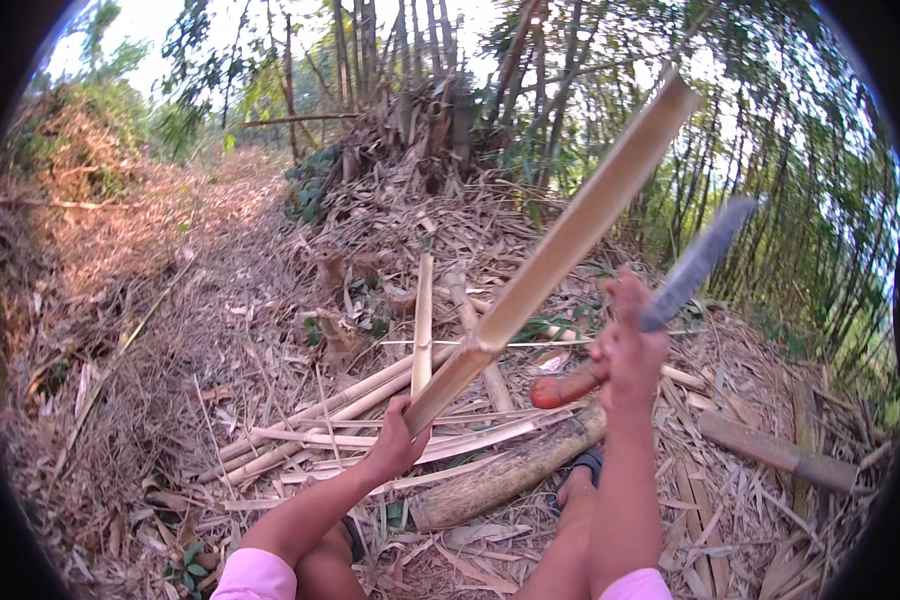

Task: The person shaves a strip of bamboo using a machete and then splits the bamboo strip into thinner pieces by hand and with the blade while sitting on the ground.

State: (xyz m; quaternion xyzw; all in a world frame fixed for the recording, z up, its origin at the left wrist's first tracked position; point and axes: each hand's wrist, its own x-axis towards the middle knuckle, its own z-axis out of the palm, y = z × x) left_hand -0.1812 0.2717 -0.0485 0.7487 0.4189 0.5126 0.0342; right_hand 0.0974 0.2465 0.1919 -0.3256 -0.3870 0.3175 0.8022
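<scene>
A long split bamboo piece [570, 235] slants up and to the right, its pale hollow inner face and one node showing. My left hand [398, 442] is closed round its lower end. Just right of the bamboo, my right hand [630, 350] grips a machete by its reddish-brown curved handle [568, 387]. The machete's grey blade [700, 265] points up and to the right, slightly blurred and apart from the bamboo. Below both hands a thick log [510, 475] lies across the ground in front of my feet.
Several split bamboo strips [340, 437] lie beyond the log, with another split length [423, 320] pointing away. A cut pole [775, 450] lies at the right. Stumps [340, 340] and a leaf-covered bamboo clump [410, 130] stand farther off. Dry leaves cover the slope.
</scene>
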